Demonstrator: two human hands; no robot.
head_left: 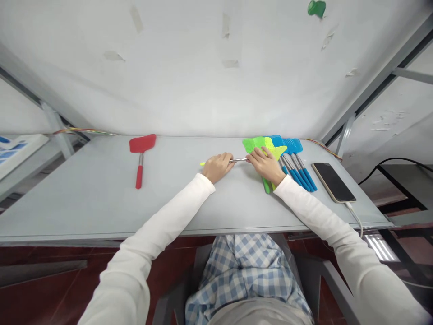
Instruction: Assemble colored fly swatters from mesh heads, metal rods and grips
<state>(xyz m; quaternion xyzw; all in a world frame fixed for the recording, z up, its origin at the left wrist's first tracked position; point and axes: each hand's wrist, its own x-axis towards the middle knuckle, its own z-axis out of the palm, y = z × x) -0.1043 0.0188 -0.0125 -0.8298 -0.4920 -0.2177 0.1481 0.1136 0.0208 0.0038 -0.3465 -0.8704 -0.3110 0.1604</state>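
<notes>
Between my hands lies a yellow fly swatter (238, 160), held crosswise above the table. My left hand (217, 167) is closed around its handle, whose yellow tip pokes out on the left. The bare metal rod shows between both hands. My right hand (265, 165) grips the rod near the yellow head (279, 151). Just behind and under my right hand are a green fly swatter (253, 144) and another yellow one (269, 142), partly hidden. Several blue fly swatters (297, 145) lie overlapping to the right, their blue handles pointing toward me.
A red fly swatter (141, 144) rests at the left of the grey table (101, 203). A phone (333, 182) with a white cable (355, 216) sits at the right edge. Behind stands a white wall (189, 90); metal frame posts (345, 135) flank the table.
</notes>
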